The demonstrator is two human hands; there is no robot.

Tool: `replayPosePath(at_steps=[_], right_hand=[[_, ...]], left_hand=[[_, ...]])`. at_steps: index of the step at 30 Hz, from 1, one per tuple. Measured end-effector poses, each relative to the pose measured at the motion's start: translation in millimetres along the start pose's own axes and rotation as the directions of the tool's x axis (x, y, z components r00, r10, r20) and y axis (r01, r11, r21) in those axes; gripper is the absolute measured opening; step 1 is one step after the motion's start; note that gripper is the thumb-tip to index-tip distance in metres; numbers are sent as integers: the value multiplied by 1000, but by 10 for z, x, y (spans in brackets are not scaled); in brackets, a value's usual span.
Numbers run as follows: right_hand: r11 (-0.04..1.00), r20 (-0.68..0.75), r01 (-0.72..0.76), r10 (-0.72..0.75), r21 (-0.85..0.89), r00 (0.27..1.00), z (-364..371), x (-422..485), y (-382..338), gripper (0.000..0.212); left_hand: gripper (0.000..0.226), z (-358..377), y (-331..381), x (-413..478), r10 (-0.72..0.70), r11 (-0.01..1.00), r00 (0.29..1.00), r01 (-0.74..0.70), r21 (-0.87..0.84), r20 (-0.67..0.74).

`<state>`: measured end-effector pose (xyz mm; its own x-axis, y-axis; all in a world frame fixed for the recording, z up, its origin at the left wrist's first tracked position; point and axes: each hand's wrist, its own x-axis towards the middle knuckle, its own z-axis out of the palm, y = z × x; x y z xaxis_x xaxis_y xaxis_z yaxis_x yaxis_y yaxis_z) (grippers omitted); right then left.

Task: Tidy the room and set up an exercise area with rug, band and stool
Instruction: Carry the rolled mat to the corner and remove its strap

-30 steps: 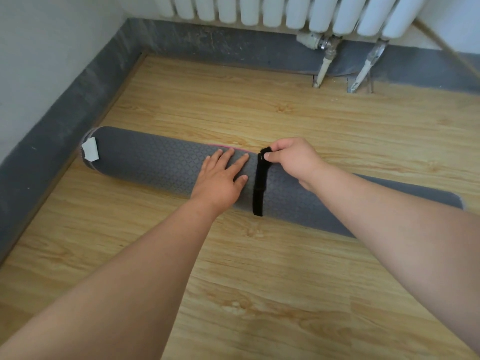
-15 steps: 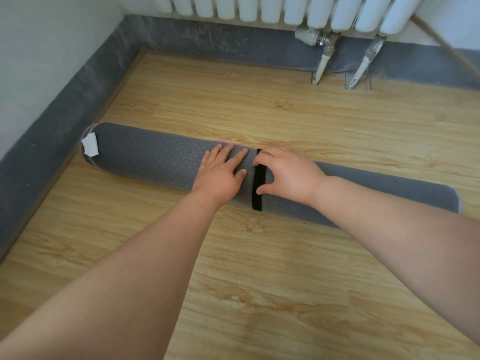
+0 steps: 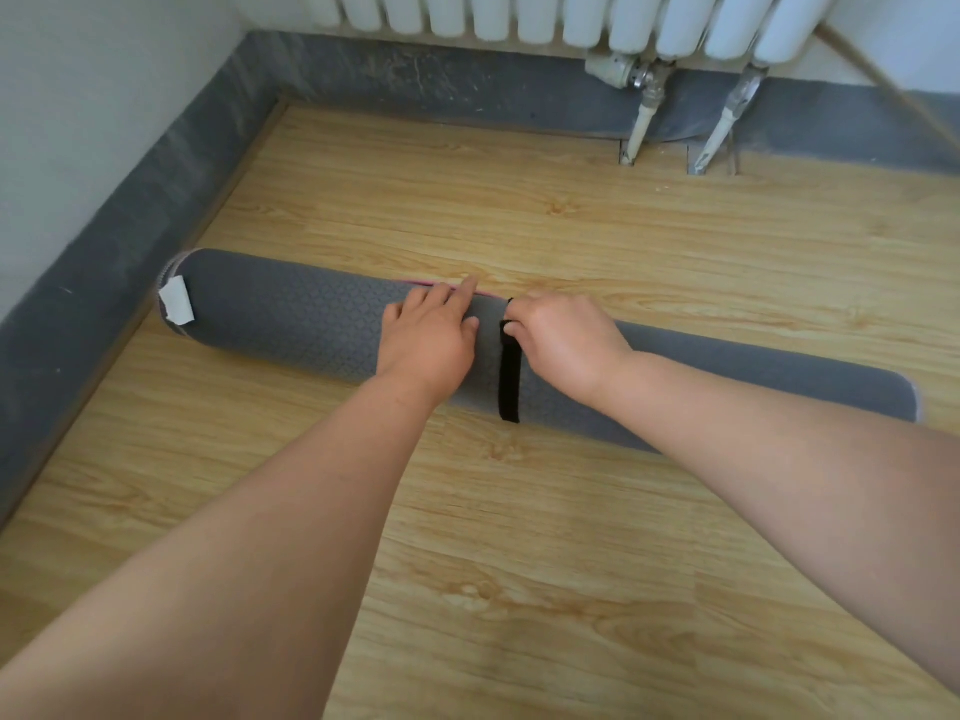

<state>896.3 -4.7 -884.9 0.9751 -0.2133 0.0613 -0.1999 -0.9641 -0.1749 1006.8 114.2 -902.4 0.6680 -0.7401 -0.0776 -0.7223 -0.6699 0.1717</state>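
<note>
A rolled grey rug [image 3: 291, 314] with a diamond pattern lies across the wooden floor [image 3: 519, 563], a thin pink edge showing along its top. A black strap [image 3: 509, 379] wraps round its middle. My left hand [image 3: 428, 337] rests flat on the roll just left of the strap, fingers straight. My right hand [image 3: 563, 340] sits on the roll right of the strap, its fingers curled and pinching the strap's upper end. A white label [image 3: 176, 306] hangs at the roll's left end. No band or stool is in view.
A white radiator [image 3: 571, 18] hangs on the far wall, with two pipes [image 3: 717, 132] running down into the floor at the right. A grey skirting [image 3: 104, 241] lines the left and far walls. Bare floor lies in front of and behind the roll.
My right hand has shifted up the strap and now pinches its upper end. My left hand has slid slightly further over the roll's top. The roll has stayed in place.
</note>
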Motion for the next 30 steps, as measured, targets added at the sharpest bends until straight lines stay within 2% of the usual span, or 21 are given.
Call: replayPosePath(at_steps=[4, 6, 9, 11, 14, 16, 17, 20, 23, 25, 26, 28, 30], right_hand=[[962, 34, -205, 202, 182, 979, -48, 10, -26, 24], [890, 77, -339, 331, 306, 940, -50, 41, -3, 25], [668, 166, -499, 498, 552, 851, -40, 117, 39, 25], [520, 253, -546, 530, 656, 809, -75, 132, 45, 25], [423, 336, -571, 509, 704, 792, -129, 130, 14, 26], [360, 390, -592, 496, 721, 776, -142, 120, -40, 25], [301, 413, -605, 508, 737, 756, -155, 132, -52, 23], [22, 446, -599, 645, 801, 620, -263, 235, 131, 23], [-27, 456, -601, 678, 799, 576, -375, 272, 350, 28], [-54, 504, -638, 666, 768, 550, -346, 193, 306, 20], [-41, 521, -662, 655, 749, 548, -294, 164, 278, 23], [37, 522, -689, 624, 724, 582, -192, 144, 232, 26], [199, 502, -719, 594, 666, 629, -155, 163, 196, 17]], left_hand=[[57, -25, 43, 17, 24, 995, 999, -26, 99, 27], [55, -49, 64, 38, 29, 991, 998, -35, 126, 51], [52, -75, 85, 15, 38, 995, 998, -42, 86, 47], [51, -83, 66, -23, 48, 996, 998, -50, 69, 33], [48, -77, 39, -32, 65, 997, 997, -67, 44, 48], [47, -81, 54, -8, 71, 997, 990, -70, -13, 119], [46, -81, 70, -8, 72, 997, 985, -64, -54, 156], [45, -79, 102, -80, 88, 990, 975, -62, -129, 205], [60, -36, 66, -184, 130, 990, 975, -118, -74, 179], [79, -34, 42, -206, 146, 989, 973, -138, -58, 178], [90, -52, 41, -201, 146, 989, 970, -139, -51, 195], [99, -94, 59, -189, 172, 983, 958, -184, 30, 230], [90, -130, 97, -198, 226, 951, 942, -268, 153, 248]])
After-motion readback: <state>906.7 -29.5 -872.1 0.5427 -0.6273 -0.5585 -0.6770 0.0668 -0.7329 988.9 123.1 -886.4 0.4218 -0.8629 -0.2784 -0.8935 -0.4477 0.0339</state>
